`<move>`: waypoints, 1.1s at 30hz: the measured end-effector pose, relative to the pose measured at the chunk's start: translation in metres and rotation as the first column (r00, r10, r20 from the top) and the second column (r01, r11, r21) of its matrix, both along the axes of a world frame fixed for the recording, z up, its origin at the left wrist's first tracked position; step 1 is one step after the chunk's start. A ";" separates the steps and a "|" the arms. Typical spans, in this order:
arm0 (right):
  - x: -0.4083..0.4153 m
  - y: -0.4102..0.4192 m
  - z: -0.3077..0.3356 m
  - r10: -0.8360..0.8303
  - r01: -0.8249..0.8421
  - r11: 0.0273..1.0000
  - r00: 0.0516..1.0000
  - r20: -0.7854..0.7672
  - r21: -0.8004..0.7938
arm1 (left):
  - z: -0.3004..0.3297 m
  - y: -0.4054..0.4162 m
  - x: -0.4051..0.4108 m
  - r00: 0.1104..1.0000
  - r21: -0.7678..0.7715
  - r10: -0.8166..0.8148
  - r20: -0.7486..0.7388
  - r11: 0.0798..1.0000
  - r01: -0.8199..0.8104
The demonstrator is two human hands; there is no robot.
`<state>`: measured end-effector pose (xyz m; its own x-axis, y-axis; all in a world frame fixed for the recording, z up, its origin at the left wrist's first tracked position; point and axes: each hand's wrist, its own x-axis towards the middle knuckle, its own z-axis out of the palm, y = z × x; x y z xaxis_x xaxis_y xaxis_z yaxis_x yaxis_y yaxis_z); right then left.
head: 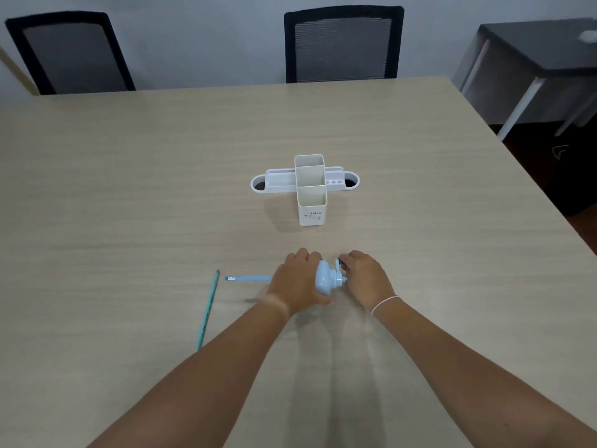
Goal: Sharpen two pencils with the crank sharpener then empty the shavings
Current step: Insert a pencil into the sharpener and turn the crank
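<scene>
Two pencils show on my feed; one pencil runs level from the left into the sharpener, its far end hidden under my left hand; the second pencil lies loose on the tabletop just to the left, slanting toward the near edge, its lower end passing behind my left forearm; the two do not touch.

My left hand is laid over the pale blue sharpener, fingers curled round its body and holding it down on the tabletop, about midway across and nearer the near edge than the far one; the sharpener's rounded back and its hub stick out to the right of that hand.

My right hand is just beside it, fingers bent and pinching the crank handle, which stands up from the hub on the sharpener's right side; a thin white band circles the right wrist.

Beyond the hands, toward the middle of the tabletop, stands a white desk organiser with two tall square cups in line and a low tray running across behind them; I cannot tell whether anything is in the cups.

Past the far edge stand two black mesh chairs; off the right far corner is a dark side table.
</scene>
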<state>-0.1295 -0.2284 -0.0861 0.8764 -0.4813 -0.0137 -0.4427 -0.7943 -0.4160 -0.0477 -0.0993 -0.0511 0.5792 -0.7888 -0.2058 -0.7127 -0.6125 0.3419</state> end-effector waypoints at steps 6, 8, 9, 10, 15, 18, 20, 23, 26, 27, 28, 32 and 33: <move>-0.010 0.005 -0.020 0.025 -0.026 0.996 1.000 0.013 0.088 | 0.000 -0.001 0.000 1.000 -0.005 0.014 -0.013 1.000 -0.014; -0.026 0.017 -0.025 0.075 -0.076 0.990 0.997 0.013 0.115 | 0.001 -0.002 0.000 1.000 -0.005 0.023 -0.011 1.000 -0.023; -0.036 0.023 -0.023 0.087 -0.092 0.991 0.995 0.046 0.102 | 0.002 -0.002 0.000 1.000 0.002 0.012 0.003 1.000 -0.012; -0.046 0.026 -0.020 0.103 -0.112 0.990 0.990 0.096 0.084 | 0.001 -0.002 0.000 1.000 0.010 0.001 0.014 1.000 -0.002; -0.054 0.018 0.018 0.130 -0.135 0.991 0.939 0.318 -0.009 | -0.001 -0.004 0.000 0.999 0.035 -0.020 0.029 0.999 0.019; -0.024 0.002 0.028 0.073 -0.079 0.997 0.946 0.316 0.005 | -0.002 -0.005 0.001 0.999 0.032 -0.030 0.025 0.999 0.029; -0.002 -0.009 0.022 0.036 -0.048 0.998 0.972 0.231 0.046 | -0.003 -0.005 0.002 0.999 0.032 -0.041 0.028 0.999 0.040; 0.007 -0.012 -0.002 0.059 -0.054 0.989 0.998 -0.029 0.134 | -0.004 -0.004 0.002 0.999 0.022 -0.039 0.003 0.999 0.039; -0.030 0.011 -0.021 0.083 -0.083 0.982 0.997 0.011 0.170 | -0.004 -0.003 0.003 1.000 0.000 -0.023 -0.003 1.000 0.023; -0.047 0.020 -0.018 0.105 -0.117 0.980 0.991 0.081 0.161 | -0.005 -0.003 0.003 1.000 0.004 -0.028 -0.001 1.000 0.028; -0.061 0.026 -0.011 0.120 -0.144 0.977 0.981 0.149 0.157 | -0.005 -0.003 0.002 0.999 0.009 -0.034 0.000 0.999 0.034; -0.040 0.009 0.024 0.103 -0.143 0.986 0.933 0.345 0.091 | -0.004 -0.003 0.004 0.998 0.022 -0.056 0.020 0.998 0.056; -0.025 0.000 0.025 0.072 -0.109 0.990 0.938 0.338 0.094 | -0.004 -0.003 0.004 0.998 0.023 -0.063 0.020 0.998 0.062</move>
<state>-0.1545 -0.2279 -0.0616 0.8796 -0.4118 0.2381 -0.1923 -0.7657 -0.6138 -0.0441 -0.1025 -0.0555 0.5334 -0.8188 -0.2125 -0.7565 -0.5741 0.3131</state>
